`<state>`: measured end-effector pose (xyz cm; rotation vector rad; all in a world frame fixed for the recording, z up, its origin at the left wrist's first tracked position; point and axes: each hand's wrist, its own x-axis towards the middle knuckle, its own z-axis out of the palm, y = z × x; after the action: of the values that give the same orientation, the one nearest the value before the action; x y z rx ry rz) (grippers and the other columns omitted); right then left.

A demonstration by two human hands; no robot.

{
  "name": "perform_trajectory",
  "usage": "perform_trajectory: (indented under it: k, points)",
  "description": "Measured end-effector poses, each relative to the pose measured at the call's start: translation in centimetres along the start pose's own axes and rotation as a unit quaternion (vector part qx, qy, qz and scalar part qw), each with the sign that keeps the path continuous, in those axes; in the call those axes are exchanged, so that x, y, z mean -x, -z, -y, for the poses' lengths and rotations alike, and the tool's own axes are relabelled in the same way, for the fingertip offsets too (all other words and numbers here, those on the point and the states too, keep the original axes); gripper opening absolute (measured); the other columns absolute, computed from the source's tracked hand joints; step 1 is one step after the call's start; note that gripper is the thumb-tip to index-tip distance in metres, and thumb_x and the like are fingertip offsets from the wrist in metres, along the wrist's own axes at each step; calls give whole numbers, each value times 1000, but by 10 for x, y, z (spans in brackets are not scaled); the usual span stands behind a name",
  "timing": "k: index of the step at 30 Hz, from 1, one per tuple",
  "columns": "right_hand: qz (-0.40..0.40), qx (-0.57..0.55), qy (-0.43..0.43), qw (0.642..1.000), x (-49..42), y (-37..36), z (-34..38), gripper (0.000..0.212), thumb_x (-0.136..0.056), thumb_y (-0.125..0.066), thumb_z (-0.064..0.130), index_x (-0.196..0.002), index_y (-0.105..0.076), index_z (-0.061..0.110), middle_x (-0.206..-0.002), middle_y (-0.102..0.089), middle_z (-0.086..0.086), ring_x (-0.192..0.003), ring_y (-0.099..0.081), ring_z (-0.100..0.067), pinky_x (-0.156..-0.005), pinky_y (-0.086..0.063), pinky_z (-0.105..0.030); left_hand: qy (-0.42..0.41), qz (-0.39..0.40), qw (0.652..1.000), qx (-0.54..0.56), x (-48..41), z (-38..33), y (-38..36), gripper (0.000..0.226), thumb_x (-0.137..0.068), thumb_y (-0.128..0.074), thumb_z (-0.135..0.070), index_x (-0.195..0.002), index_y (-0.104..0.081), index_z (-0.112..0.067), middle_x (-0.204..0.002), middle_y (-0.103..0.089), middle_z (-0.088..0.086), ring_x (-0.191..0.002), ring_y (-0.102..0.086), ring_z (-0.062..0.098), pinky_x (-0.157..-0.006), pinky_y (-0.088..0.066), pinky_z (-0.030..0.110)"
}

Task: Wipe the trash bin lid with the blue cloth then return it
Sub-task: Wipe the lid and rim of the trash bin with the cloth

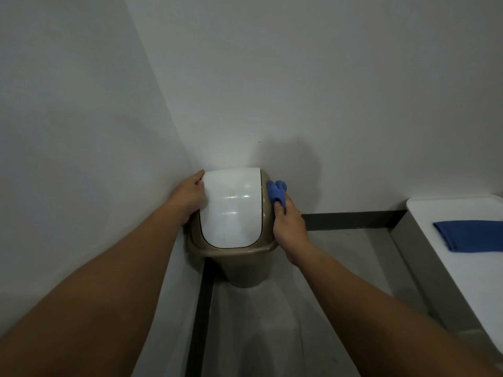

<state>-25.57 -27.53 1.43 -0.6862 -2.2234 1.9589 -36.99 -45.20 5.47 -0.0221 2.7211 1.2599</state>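
Down in the corner where two pale walls meet, a tan trash bin [239, 265] stands on a grey floor [272, 336], seen from the head camera. Its lid [231, 208] is a glossy white curved flap set in a tan frame, and light glints across the middle of the flap.

Both bare arms reach forward from the bottom of the view. The left hand [189, 195] rests against the left side of the lid, thumb lying over the white flap's edge and fingers wrapped down the bin's side against the wall, so it grips the lid frame. The right hand [290, 227] is closed around a bunched blue cloth [276, 191], which pokes out above the fingers and presses against the tan frame at the lid's right edge, near the back corner.

At the right edge of the view, a white tray [441, 210] sits on a grey surface, well apart from the bin. A second blue cloth, folded flat [471, 235], lies on the tray. A dark baseboard [353, 220] runs along the wall between bin and tray.
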Motion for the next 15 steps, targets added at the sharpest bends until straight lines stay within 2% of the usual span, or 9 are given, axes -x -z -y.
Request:
perform_trajectory:
  k: [4, 6, 7, 9, 12, 15]
  points:
    - [3, 1, -3, 1000, -1, -1, 0, 43, -97, -29, 36, -139, -24, 38, -137, -45, -10, -126, -41, -30, -108, -34, -48, -2, -7, 1000, -12, 1, 2, 0, 44, -98, -32, -20, -141, -37, -21, -150, -34, 8, -135, -33, 26, -109, -24, 28]
    - [5, 6, -9, 1000, -2, 2, 1, 41, -97, -29, 38, -138, -26, 40, -137, -45, -10, -124, -41, -30, -105, -36, -54, -1, -7, 1000, -18, 2, 1, 1, 45, -98, -32, -21, -142, -36, -21, -151, -34, 7, -136, -33, 26, -109, -23, 28]
    - [4, 11, -5, 1000, -3, 5, 3, 41, -97, -29, 38, -137, -27, 39, -135, -46, -10, -121, -44, -30, -103, -39, -53, 2, -6, 1000, -21, 3, 1, 1, 45, -97, -32, -21, -143, -34, -19, -151, -33, 7, -136, -32, 25, -110, -22, 29]
    - [-3, 27, 20, 999, -6, 13, 6, 40, -97, -29, 35, -137, -30, 35, -134, -49, -9, -118, -47, -28, -100, -41, -42, 10, -15, 999, -33, 5, -2, 3, 48, -96, -33, -25, -144, -32, -15, -152, -32, 7, -138, -30, 25, -111, -22, 31]
    - [-24, 59, 50, 997, -11, 27, 14, 37, -98, -29, 29, -133, -38, 29, -129, -53, -10, -106, -51, -22, -85, -40, -30, 8, -46, 995, -91, 11, -14, 6, 53, -94, -38, -32, -143, -32, -13, -148, -37, 14, -134, -35, 30, -110, -27, 36]
    - [-37, 84, 70, 993, -15, 46, 27, 29, -97, -29, 28, -121, -46, 25, -109, -58, -11, -82, -50, -14, -71, -41, -28, -84, -88, 981, -150, 24, -49, 1, 47, -92, -44, -29, -136, -42, -13, -135, -51, 19, -122, -47, 35, -102, -37, 39]
